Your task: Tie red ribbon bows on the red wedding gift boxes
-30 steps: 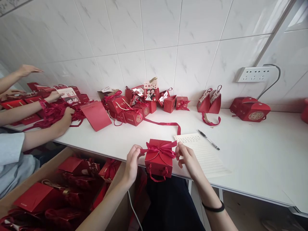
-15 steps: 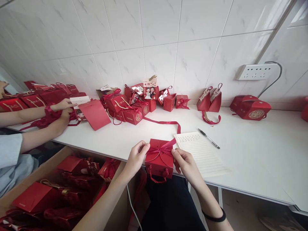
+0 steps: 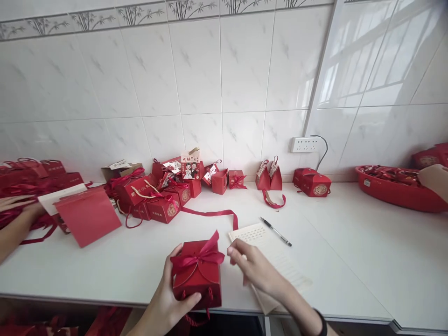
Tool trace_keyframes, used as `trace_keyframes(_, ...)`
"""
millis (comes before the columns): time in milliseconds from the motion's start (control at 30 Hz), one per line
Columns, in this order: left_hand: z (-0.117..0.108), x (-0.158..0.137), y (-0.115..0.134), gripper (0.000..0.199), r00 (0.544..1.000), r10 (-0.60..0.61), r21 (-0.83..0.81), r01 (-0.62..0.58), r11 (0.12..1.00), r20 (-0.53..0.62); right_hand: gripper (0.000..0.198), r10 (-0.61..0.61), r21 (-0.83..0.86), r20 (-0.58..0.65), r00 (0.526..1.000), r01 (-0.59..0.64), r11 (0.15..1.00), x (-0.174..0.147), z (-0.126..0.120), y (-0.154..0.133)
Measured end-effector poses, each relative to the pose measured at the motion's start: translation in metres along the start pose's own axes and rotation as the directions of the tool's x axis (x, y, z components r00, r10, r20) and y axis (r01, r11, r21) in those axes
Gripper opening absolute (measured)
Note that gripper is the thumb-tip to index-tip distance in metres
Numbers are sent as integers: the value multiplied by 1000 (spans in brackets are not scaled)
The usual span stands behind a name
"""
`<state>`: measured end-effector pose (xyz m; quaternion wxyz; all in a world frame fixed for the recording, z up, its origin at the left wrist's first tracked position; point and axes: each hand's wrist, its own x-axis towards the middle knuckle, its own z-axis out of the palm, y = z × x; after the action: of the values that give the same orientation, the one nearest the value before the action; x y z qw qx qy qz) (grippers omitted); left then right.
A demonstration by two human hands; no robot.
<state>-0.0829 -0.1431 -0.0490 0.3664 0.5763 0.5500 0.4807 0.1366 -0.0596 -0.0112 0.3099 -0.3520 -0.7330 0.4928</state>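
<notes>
A red gift box [image 3: 197, 275] with a ribbon bow on top and a twisted cord handle in front is gripped from its left side by my left hand [image 3: 171, 291]. The thumb lies across the box's front and the fingers are behind it. My right hand [image 3: 255, 266] hovers just right of the box, apart from it, fingers loosely curled with nothing visible in them. Under that hand lies an open lined notebook [image 3: 276, 261] with writing at its top. A black pen [image 3: 276, 231] rests beside the notebook.
Several red gift boxes [image 3: 163, 207] are piled by the tiled wall. A red ribbon [image 3: 213, 213] trails towards the notebook. At far left, another person's hand [image 3: 24, 214] is near ribbons and a red card box [image 3: 89, 217]. A red basin [image 3: 392, 189] of packets stands at right.
My view has swung up and to the right. My left hand now wraps around the box's side, and my right hand has come off the bow.
</notes>
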Motion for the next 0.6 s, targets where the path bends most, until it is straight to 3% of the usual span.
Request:
trace_keyframes(100,-12,32,-4,95,976,38,124,-12,992,-216,36,-5,-194,-84,996,-11,981,23,-38,-3)
trace_keyframes(200,-24,81,-11,88,870,143,318,17,948,-472,23,-27,-483,-182,983,-65,873,58,-78,2)
trace_keyframes(300,-30,132,-20,86,792,182,404,88,910,-583,13,-53,-606,-264,963,-122,786,95,-114,16)
trace_keyframes(400,-29,168,-30,87,740,161,379,135,915,-652,13,-43,-664,-345,938,-212,717,130,-149,32)
trace_keyframes(467,-27,182,-38,89,737,158,364,127,922,-657,14,-27,-689,-396,918,-277,670,150,-172,39)
trace_keyframes(600,-24,193,-53,85,779,139,459,206,865,-611,26,-18,-699,-518,855,-411,585,191,-210,39)
